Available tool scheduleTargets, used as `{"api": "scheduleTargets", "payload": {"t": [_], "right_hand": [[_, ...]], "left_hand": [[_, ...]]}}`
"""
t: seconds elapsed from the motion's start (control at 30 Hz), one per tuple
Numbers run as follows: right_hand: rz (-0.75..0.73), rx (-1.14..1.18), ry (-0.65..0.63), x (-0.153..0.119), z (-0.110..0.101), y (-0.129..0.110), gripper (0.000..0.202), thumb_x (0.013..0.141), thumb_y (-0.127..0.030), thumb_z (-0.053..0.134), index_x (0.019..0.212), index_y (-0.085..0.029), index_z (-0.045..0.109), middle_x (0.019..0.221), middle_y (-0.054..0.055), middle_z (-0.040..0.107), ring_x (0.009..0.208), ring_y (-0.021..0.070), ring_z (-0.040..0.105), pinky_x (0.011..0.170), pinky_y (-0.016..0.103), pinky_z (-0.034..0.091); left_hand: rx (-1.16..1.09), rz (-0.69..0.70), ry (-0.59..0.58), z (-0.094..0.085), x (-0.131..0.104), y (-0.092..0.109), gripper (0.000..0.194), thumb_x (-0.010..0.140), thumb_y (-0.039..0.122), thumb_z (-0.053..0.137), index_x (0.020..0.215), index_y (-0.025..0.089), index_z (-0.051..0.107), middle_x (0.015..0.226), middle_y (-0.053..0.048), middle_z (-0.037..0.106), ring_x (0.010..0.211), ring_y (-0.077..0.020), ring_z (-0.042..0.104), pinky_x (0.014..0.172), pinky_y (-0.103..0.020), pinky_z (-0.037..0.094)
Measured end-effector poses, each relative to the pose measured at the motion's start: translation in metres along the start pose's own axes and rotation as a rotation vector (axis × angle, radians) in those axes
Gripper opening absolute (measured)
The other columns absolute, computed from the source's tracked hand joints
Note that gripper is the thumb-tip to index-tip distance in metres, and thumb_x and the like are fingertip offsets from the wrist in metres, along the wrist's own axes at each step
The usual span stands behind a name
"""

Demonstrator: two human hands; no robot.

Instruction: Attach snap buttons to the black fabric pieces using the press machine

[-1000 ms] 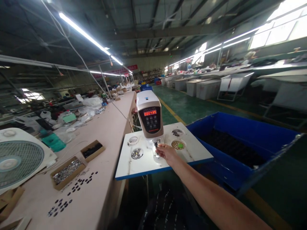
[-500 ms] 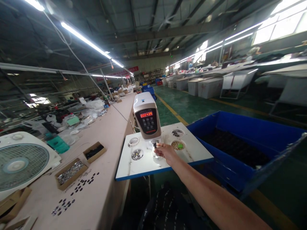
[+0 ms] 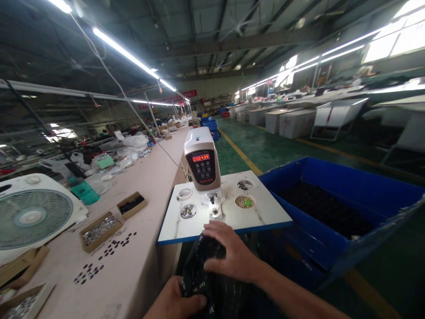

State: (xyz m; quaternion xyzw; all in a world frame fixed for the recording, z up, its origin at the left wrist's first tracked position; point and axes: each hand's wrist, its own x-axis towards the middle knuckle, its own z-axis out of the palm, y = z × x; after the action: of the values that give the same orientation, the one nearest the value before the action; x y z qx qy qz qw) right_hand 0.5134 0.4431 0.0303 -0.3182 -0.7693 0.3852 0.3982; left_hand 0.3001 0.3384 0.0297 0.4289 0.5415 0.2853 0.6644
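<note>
My left hand pinches a dark cloth with small white lettering, low in the view in front of the machine. Over the same cloth, my right hand is open, thumb and fingers apart. Its fingertips lie near the front edge of the white board; whether they touch the cloth I cannot tell. Just beyond stands a small press machine with a red digital display reading 000439. The press head has no hand on it. Round wells in the board hold gold-coloured pieces and silver pieces.
A blue bin with dark contents stands at the right. On the long table to the left are a box of metal pieces, a box of black pieces, scattered discs and a white fan.
My right hand has left the press head and come down towards me over the cloth. My left hand has come into view holding the cloth, which is raised. The display is unchanged.
</note>
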Motion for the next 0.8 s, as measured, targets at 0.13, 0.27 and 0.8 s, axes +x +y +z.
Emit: {"api": "scheduleTargets", "payload": {"t": [0.13,0.27,0.8], "right_hand": [[-0.123,-0.21,-0.333,-0.022,0.004,-0.012,0.099,0.058,-0.054,0.089,0.144,-0.02,0.054,0.13,0.013,0.065,0.124,0.0357,0.054,0.112,0.048,0.032],[0.151,-0.198,-0.456,-0.019,0.003,0.005,0.052,0.062,-0.048,0.088,0.103,-0.019,0.074,0.083,0.002,0.067,0.077,0.0217,0.061,0.073,0.031,0.045],[0.543,0.374,-0.225,0.008,-0.008,0.05,0.046,0.084,-0.06,0.067,0.088,-0.014,0.073,0.077,0.002,0.07,0.071,0.0181,0.059,0.066,0.028,0.043]], "left_hand": [[0.228,0.165,-0.143,-0.001,0.02,0.022,0.032,0.074,0.041,0.079,0.081,0.012,0.071,0.07,0.002,0.057,0.065,-0.0108,0.043,0.062,-0.023,0.036],[0.312,0.113,-0.224,-0.005,0.031,0.037,0.029,0.074,0.04,0.076,0.076,0.012,0.068,0.065,0.003,0.048,0.062,-0.01,0.034,0.058,-0.023,0.028],[0.193,0.062,-0.211,-0.02,0.101,0.057,0.031,0.074,0.041,0.077,0.086,0.013,0.073,0.071,0.001,0.064,0.062,-0.0112,0.047,0.062,-0.025,0.036]]}}
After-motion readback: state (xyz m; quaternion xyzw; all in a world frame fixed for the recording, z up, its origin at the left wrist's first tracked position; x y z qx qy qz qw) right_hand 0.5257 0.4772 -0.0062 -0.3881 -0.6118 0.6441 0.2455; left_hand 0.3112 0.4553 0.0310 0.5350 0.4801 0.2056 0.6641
